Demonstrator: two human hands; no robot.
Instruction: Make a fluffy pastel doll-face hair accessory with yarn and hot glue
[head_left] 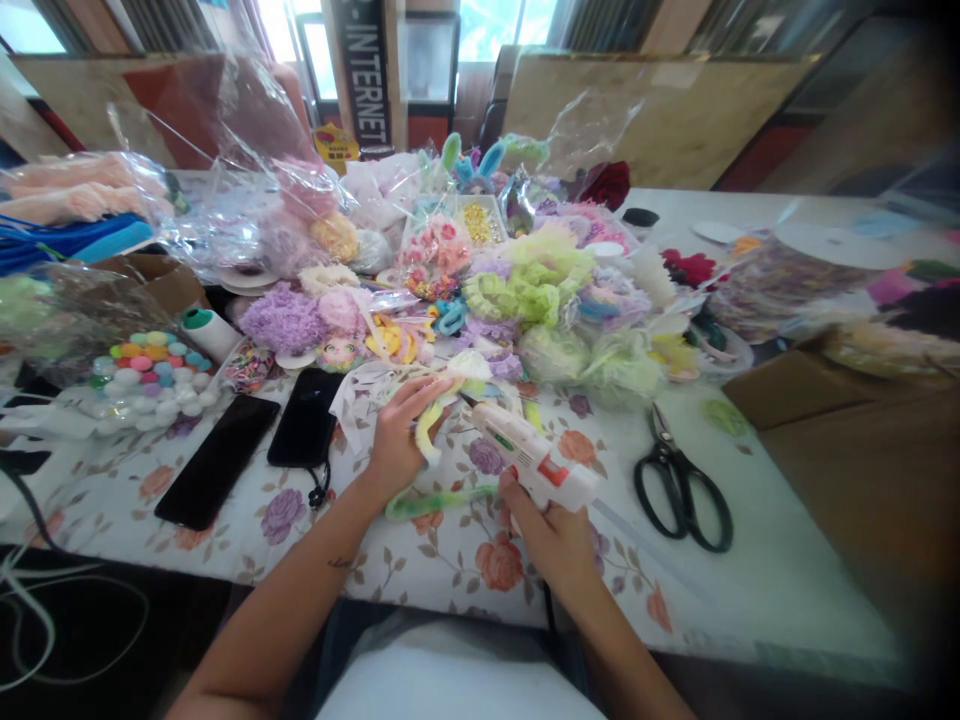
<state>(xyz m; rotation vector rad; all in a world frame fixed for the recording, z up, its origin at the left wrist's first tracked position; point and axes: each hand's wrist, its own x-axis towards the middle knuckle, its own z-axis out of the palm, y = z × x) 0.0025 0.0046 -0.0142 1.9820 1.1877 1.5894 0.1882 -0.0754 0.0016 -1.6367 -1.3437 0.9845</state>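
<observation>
A white glue gun [540, 455] with an orange-red part is gripped in my right hand [551, 540]. Its dark nozzle points up and left, close to the fingers of my left hand [401, 435]. Those fingers are closed around a fuzzy pale yellow chenille stem [429, 425], which bends down toward the cloth. White lace-like material [469, 367] is bunched at the fingertips; whether the nozzle touches it I cannot tell. A green fuzzy stem [442, 503] lies on the cloth between my hands.
Black-handled scissors [681, 490] lie at right, near a cardboard box [862, 460]. Two dark phones [217, 462] rest at left beside a bag of pompoms [154, 375]. Heaped yarn, ribbon and green tulle [540, 275] fill the back of the flowered tablecloth [285, 515].
</observation>
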